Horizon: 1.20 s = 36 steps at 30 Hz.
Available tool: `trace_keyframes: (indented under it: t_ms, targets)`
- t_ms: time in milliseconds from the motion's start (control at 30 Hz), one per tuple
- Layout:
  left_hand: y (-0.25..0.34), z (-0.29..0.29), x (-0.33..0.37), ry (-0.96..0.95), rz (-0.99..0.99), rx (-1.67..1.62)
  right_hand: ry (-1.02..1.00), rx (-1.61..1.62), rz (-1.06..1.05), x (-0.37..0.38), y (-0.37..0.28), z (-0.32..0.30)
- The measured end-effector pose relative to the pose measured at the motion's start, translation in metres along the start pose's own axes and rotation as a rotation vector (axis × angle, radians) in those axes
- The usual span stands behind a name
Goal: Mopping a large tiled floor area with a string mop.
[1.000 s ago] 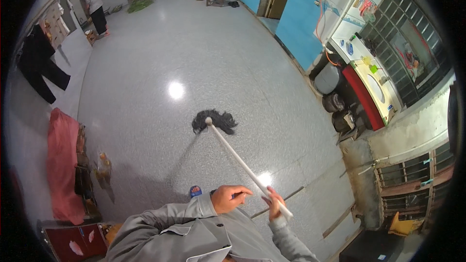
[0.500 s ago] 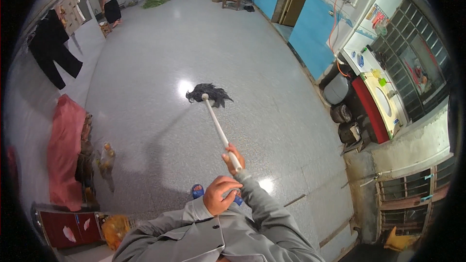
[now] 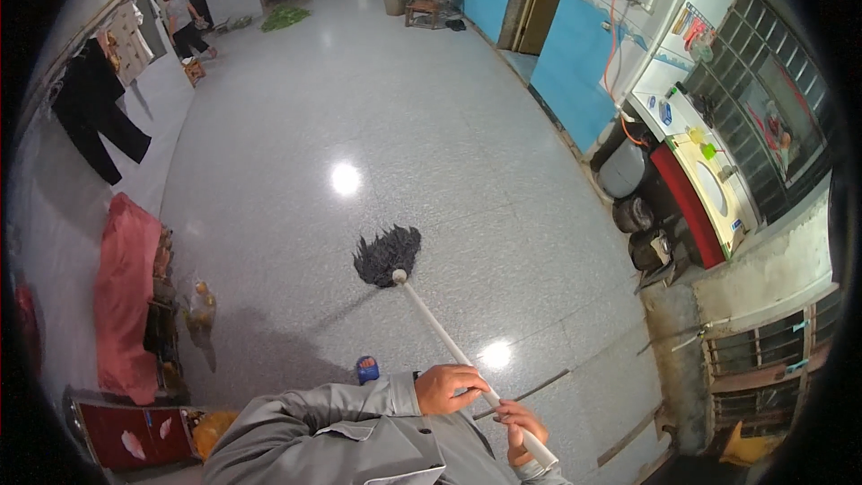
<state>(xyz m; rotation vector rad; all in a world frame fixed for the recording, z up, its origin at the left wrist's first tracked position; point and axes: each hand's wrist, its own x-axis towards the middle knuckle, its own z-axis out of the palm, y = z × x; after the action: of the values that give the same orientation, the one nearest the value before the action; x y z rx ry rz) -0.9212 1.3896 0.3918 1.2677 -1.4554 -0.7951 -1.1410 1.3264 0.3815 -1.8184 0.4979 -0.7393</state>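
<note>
A mop with dark grey strands [image 3: 389, 253] rests on the wet-looking grey floor in front of me. Its long white handle [image 3: 437, 328] slants from the mop head toward my lower right. My left hand [image 3: 452, 389] curls over the handle close to my body. Further down, by the handle's end, my right hand [image 3: 523, 431] wraps around it. The blue slipper [image 3: 367, 369] on one of my feet shows beyond my left sleeve.
Red cloth [image 3: 128, 296] covers a stack at the left, with a plastic bag [image 3: 200, 305] beside it. Another person [image 3: 183, 22] bends at the far left near green leaves [image 3: 285, 18]. Chairs [image 3: 429, 2] and a bucket [image 3: 395, 4] stand far back. A sink counter [image 3: 705, 180] lines the right.
The mop head has come back toward me, its strands now pointing away. Both hands have shifted right, the right one lower by my side. The far person has bent down.
</note>
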Motion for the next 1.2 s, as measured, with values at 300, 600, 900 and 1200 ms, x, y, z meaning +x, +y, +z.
trace_keyframes:
  t_ms: [300,600,900,1200]
  targets:
    - [-0.002,-0.019,-0.02,0.175,-0.189,0.11,0.109,0.323,0.152,0.06,0.12,0.046]
    - [0.015,-0.026,-0.061,0.466,-0.236,0.251,0.088,0.543,0.303,0.262,0.186,0.188]
    - [0.015,-0.034,-0.073,0.538,-0.213,0.236,-0.208,0.197,-0.07,0.196,0.162,0.204]
    - [-0.003,-0.057,-0.065,0.301,-0.125,0.121,-0.147,0.043,0.188,0.047,-0.001,0.058]
